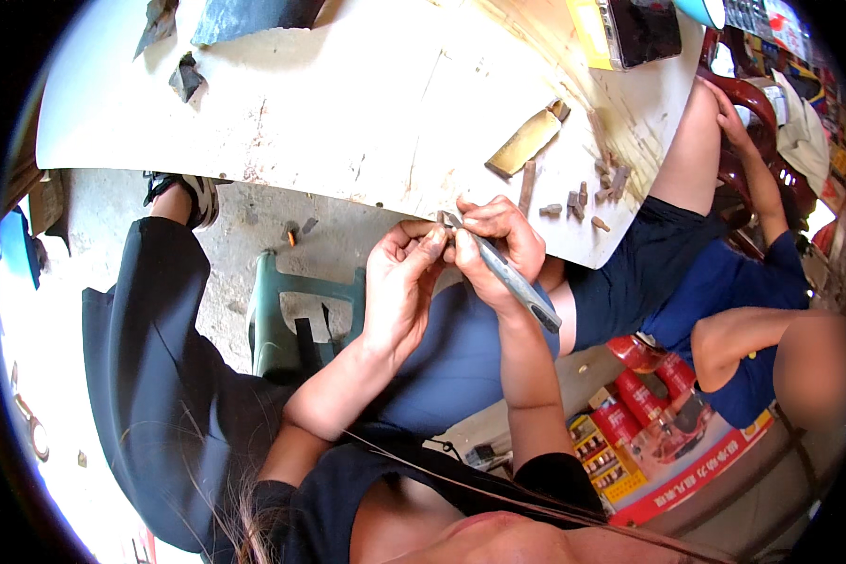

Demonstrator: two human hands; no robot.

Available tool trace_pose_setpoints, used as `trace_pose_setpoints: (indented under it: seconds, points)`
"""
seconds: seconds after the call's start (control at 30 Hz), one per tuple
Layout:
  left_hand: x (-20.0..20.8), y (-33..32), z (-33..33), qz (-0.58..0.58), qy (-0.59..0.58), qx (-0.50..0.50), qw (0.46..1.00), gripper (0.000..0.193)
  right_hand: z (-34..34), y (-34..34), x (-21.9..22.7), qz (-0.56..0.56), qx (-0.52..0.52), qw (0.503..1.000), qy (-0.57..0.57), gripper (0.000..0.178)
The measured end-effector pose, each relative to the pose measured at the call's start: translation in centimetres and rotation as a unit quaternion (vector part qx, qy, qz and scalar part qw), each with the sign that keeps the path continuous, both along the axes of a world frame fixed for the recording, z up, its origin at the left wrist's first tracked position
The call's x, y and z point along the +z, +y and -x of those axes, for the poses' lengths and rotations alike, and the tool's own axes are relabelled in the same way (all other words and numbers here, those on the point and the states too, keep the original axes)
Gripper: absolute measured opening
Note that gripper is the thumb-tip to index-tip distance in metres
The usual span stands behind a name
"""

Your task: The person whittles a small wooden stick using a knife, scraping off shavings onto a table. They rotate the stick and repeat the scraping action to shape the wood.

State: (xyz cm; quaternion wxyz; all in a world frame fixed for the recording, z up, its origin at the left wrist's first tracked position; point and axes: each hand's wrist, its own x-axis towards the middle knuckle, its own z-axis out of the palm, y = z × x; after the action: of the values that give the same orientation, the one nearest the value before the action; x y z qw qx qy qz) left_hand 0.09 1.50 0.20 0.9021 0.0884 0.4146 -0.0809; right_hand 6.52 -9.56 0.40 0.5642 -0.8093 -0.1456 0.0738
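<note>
Near the table's front edge, my left hand (pixel 399 287) pinches a small brown piece (pixel 444 219) between thumb and fingers; most of it is hidden by the fingertips. My right hand (pixel 505 242) is closed around a grey utility knife (pixel 520 285). Its handle slants down to the right, and the blade end meets the small piece at my fingertips. On the white table (pixel 348 113), just beyond my right hand, lie a thin brown stick (pixel 527 186), several short brown chunks (pixel 573 202) and a yellowish flat block (pixel 524 143) with a dark end.
A phone (pixel 644 33) lies at the table's far right. Dark scraps (pixel 186 78) lie at its far left. A green stool (pixel 291 291) stands on the floor below the table. Another person in dark blue (pixel 714 282) sits at the right, close to the table.
</note>
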Motion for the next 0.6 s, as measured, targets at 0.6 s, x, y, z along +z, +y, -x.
trace_pose_setpoints:
  seconds: [0.6]
  points:
    - [0.2, 0.0, 0.3, -0.010, 0.006, 0.000, 1.000, 0.009, -0.3, 0.1, 1.3, -0.065, 0.009, 0.988, 0.143, 0.009]
